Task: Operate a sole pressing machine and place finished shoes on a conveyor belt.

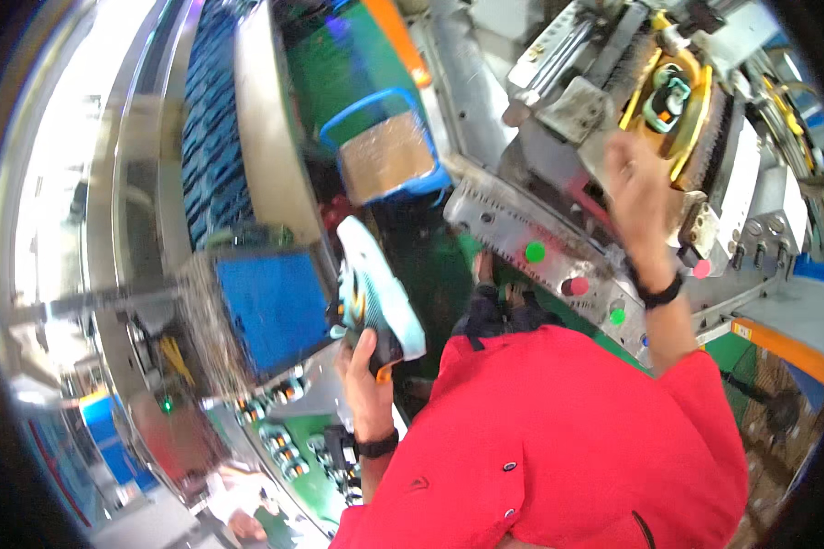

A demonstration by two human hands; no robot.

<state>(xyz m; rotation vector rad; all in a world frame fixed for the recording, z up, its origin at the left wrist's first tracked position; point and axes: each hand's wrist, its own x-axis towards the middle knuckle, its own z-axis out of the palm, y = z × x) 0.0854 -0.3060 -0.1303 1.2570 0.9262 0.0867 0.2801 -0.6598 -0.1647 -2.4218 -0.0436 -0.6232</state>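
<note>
My left hand [368,384] is closed around the heel end of a sneaker [375,284] with a pale blue sole, dark heel and orange touches. The sneaker is tilted, toe pointing away from me and sole facing right. My right hand [641,197] reaches over the front of a metal machine [522,224], slightly blurred, its fingers loosely spread with nothing seen in them. Just beyond it, a second sneaker [668,101] sits in the machine between yellow pads [696,119]. Part of the machine behind my right hand and wrist is hidden.
Green and red buttons [574,286] line the machine's front edge. A blue-handled cart [389,160] stands ahead. At left, a conveyor [215,128] runs beside a blue panel [273,306]. Several shoes [284,448] are at lower left, near another person [238,508].
</note>
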